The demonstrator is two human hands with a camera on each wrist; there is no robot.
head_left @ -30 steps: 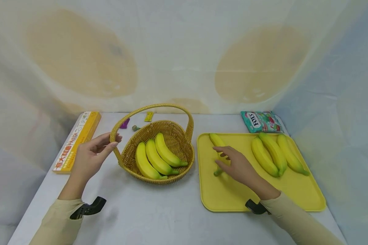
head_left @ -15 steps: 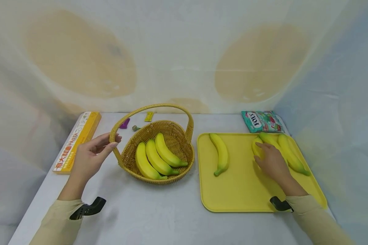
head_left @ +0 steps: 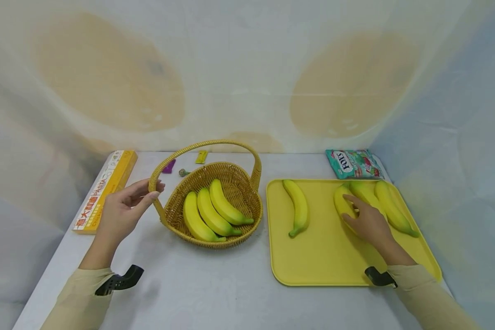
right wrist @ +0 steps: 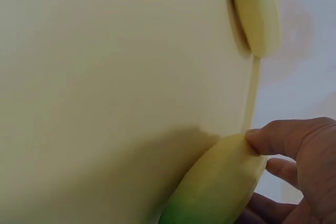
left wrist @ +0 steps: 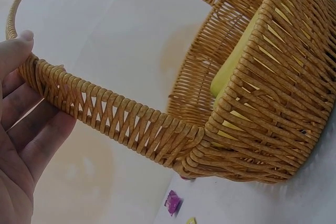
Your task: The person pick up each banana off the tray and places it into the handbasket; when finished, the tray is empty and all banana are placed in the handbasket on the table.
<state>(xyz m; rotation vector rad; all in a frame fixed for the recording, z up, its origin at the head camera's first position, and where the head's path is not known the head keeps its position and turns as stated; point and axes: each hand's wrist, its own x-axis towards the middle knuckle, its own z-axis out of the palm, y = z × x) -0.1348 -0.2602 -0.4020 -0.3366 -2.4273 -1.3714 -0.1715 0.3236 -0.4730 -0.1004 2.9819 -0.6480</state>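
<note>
My left hand [head_left: 123,211] holds the left side of the arched handle [head_left: 202,143] of a woven basket [head_left: 241,185]. The left wrist view shows thumb and fingers round the handle's braided weave [left wrist: 121,108]. Three bananas [head_left: 211,213] lie side by side in the basket. Over the right part of a yellow tray [head_left: 297,263], my right hand [head_left: 370,223] pinches a banana [head_left: 341,200] between thumb and fingers; the hand hides its lower part. That banana [right wrist: 218,182] shows its green end low in the right wrist view. Two bananas [head_left: 392,211] lie just right of it.
Another banana [head_left: 298,206] lies alone on the tray's left side. Behind the tray is a green FOX'S candy bag [head_left: 352,164]. A yellow pasta box [head_left: 107,190] lies at the left. Small purple [head_left: 168,166] and yellow wrapped candies [head_left: 201,157] sit behind the basket.
My right hand has moved right from the tray's left banana to the group at the right and taken hold of the nearest one, which has shifted slightly left. My left hand stays on the handle.
</note>
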